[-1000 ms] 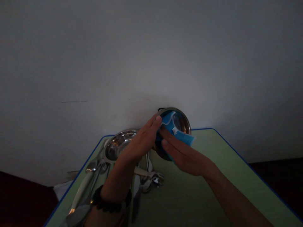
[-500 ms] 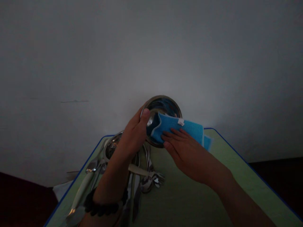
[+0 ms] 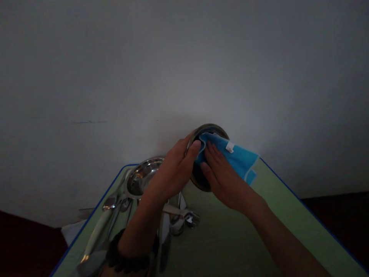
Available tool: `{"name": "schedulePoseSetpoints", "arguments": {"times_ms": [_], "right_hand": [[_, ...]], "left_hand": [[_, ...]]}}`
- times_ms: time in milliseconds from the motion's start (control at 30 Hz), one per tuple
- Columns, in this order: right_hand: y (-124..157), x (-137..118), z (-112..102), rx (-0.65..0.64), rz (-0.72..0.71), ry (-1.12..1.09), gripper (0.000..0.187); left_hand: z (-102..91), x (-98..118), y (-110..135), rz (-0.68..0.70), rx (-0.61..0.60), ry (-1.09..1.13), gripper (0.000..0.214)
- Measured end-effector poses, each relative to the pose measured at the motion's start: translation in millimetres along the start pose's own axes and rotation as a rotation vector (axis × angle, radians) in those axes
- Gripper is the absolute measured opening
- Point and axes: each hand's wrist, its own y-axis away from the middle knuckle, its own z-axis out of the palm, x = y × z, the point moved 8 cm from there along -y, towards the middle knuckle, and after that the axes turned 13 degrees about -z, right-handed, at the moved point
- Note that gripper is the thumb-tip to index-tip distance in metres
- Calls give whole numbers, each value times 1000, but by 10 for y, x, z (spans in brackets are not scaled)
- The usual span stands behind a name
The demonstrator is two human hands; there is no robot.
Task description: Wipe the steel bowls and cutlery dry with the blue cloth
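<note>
My left hand (image 3: 175, 169) grips the left rim of a small steel bowl (image 3: 208, 128), held up above the far end of the green table (image 3: 230, 234) and tilted toward me. My right hand (image 3: 221, 173) presses a blue cloth (image 3: 238, 158) into the bowl's inside, fingers flat on the cloth. The cloth's free end, with a small white tag, hangs out over the bowl's right rim. Most of the bowl's inside is hidden by the cloth and my hands.
A second steel bowl (image 3: 141, 179) lies on the table at the far left. Beside it and below my left forearm lie several spoons and forks (image 3: 180, 221), and a white-handled utensil (image 3: 99, 229). A plain wall rises behind the table. The table has a blue edge.
The bowl has dropped a little and tilted more on edge. My right hand has pushed further into it with the cloth, and my left thumb has shifted along the rim.
</note>
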Motion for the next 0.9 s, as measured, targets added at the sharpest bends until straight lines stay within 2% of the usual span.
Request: {"name": "schedulePoseSetpoints", "arguments": {"times_ms": [133, 267, 400, 500, 633, 700, 833, 900], "right_hand": [[2, -69, -82, 23, -80, 4, 52], [30, -4, -93, 89, 12, 173, 55], [43, -32, 35, -9, 27, 131, 59], [79, -115, 41, -78, 35, 28, 63], [109, -343, -23, -158, -107, -112, 60], [105, -407, -92, -143, -166, -110, 54], [80, -373, -213, -98, -159, -69, 32], [78, -337, -258, -108, -159, -61, 28]], "left_hand": [[-44, 38, 20, -20, 24, 6, 43], [-51, 99, 55, -12, 88, -67, 41], [-44, 94, 56, -13, 143, -125, 42], [-109, 41, 39, -31, 204, -122, 44], [-234, -58, 10, -94, 254, -80, 45], [-283, -104, -4, -122, 253, -43, 44], [-302, -174, -24, -137, 194, 22, 44], [-292, -256, -26, -200, 165, 55, 49]]}}
